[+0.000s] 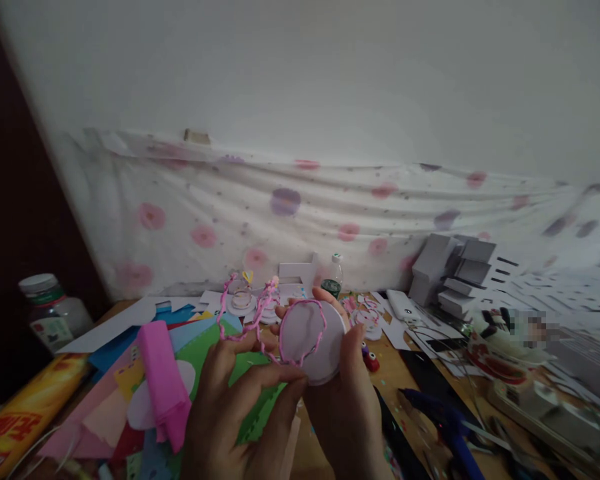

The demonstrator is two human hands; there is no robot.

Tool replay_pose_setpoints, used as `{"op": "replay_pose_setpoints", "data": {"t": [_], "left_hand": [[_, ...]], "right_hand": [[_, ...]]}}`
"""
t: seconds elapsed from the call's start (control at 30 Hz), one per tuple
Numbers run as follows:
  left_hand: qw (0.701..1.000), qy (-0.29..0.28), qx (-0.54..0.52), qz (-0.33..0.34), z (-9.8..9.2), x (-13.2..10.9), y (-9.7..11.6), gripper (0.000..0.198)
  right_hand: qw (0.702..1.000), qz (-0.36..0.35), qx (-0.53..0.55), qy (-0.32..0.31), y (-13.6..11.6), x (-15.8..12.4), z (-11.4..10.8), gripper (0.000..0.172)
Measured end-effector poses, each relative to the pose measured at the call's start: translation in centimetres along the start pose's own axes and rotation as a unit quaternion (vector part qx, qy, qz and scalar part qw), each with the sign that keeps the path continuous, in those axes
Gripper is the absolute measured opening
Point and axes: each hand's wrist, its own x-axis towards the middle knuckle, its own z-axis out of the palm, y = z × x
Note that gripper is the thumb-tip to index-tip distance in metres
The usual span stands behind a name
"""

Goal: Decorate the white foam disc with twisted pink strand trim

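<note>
My right hand [353, 393] grips a white round disc [333, 350] by its edges, tilted so that its flat face is toward me. A twisted pink paper cord [265, 320] is bent into a ring over the left part of that face, and its loose length loops away to the left. With thumb and index finger, my left hand [250, 407] pinches the cord at the disc's lower edge. Behind the hands stand several white discs with pink twisted cord, such as one at the back [240, 303] and another to the right [367, 323].
Coloured paper sheets and a pink crepe roll [163, 383] lie at left, beside a yellow package [25, 407] and a jar [53, 313]. A blue glue gun [445, 427], power strip [550, 417] and scissors [517, 453] are at right. A bottle [334, 275] stands behind.
</note>
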Motion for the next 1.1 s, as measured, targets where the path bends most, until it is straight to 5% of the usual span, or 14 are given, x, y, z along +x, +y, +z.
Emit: {"op": "replay_pose_setpoints", "data": {"t": [0.43,0.63,0.87,1.1], "left_hand": [[0.987,-0.018,-0.054,-0.149,-0.8,0.8,-0.2,0.010],[0.982,-0.038,-0.142,-0.117,-1.1,1.0,0.3,0.017],[0.998,-0.023,-0.055,-0.018,-0.8,0.4,0.5,0.021],[0.999,-0.040,-0.002,-0.033,-0.5,0.1,-0.3,0.021]], "right_hand": [[0.998,-0.006,-0.055,0.013,-0.4,-0.2,0.6,0.068],[0.998,0.037,0.018,0.041,-1.3,-0.1,-0.2,0.051],[0.996,0.068,0.059,0.018,-2.2,0.0,-0.1,0.054],[0.990,0.124,0.068,-0.024,-2.9,0.0,0.1,0.050]]}}
